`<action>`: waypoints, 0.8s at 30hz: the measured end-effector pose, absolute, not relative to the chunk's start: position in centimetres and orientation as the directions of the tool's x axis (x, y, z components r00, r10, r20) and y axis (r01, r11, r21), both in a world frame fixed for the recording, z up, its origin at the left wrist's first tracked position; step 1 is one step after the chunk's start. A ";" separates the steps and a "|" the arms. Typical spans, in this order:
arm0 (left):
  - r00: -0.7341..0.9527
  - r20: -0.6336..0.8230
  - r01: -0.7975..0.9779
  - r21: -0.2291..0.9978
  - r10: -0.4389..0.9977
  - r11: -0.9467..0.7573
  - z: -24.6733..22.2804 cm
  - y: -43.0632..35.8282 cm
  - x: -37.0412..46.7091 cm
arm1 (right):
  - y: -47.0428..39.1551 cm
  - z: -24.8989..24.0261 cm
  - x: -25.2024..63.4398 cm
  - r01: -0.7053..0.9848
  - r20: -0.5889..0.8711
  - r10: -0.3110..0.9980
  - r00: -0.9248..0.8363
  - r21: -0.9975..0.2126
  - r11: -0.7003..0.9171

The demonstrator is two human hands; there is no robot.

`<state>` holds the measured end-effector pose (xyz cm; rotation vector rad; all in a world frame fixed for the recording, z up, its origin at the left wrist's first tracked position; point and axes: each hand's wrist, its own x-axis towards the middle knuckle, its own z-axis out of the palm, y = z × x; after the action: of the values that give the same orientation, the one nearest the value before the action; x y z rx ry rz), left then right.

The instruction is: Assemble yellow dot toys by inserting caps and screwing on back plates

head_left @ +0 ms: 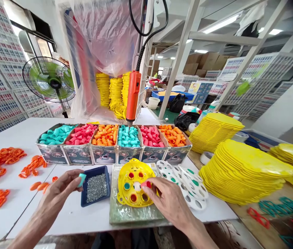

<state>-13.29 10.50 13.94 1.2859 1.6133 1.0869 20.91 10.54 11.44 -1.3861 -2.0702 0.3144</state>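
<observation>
Between the thumb and fingers of my left hand [65, 186] is a teal plastic piece [82, 180], held at the left edge of a dark blue tray of small metal screws [96, 187]. My right hand [168, 199] pinches a pink piece [145, 185] over the right part of a round yellow plastic shell [136, 166]. The shell lies on a green, plastic-wrapped block [136, 216]. Red, orange and teal pieces sit in several of its round holes. White plates with round holes [194, 188] lie just right of the shell.
Behind the shell runs a row of bins [106, 154] with teal, pink and orange pieces. An orange electric screwdriver [133, 97] hangs above them. Yellow stacks [239, 173] stand at the right, orange parts [1, 162] lie at the left, and a fan [49, 79] stands behind.
</observation>
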 end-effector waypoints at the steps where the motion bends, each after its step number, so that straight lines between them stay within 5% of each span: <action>1: -0.162 -0.063 0.333 0.936 0.985 0.114 13.9 10.4 -13.1 | 10.5 11.5 20.9 0.745 0.370 0.893 -0.257 -0.513 0.427; 5: -0.095 -0.021 0.413 0.909 0.995 0.058 12.8 10.1 -12.3 | 10.5 11.9 20.6 0.743 0.419 0.864 -0.278 -0.476 0.470; 15: 0.068 0.037 0.266 0.963 0.997 -0.054 10.7 9.5 -8.1 | 10.3 11.8 20.1 0.724 0.476 0.829 -0.294 -0.455 0.519; 24: 0.075 0.034 0.422 0.905 0.997 -0.062 9.9 8.9 -6.9 | 9.7 12.4 20.6 0.703 0.504 0.825 -0.256 -0.489 0.517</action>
<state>-6.92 8.86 9.93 1.5935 1.4465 0.9561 20.60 9.74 12.39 -1.2435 -2.0221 0.2113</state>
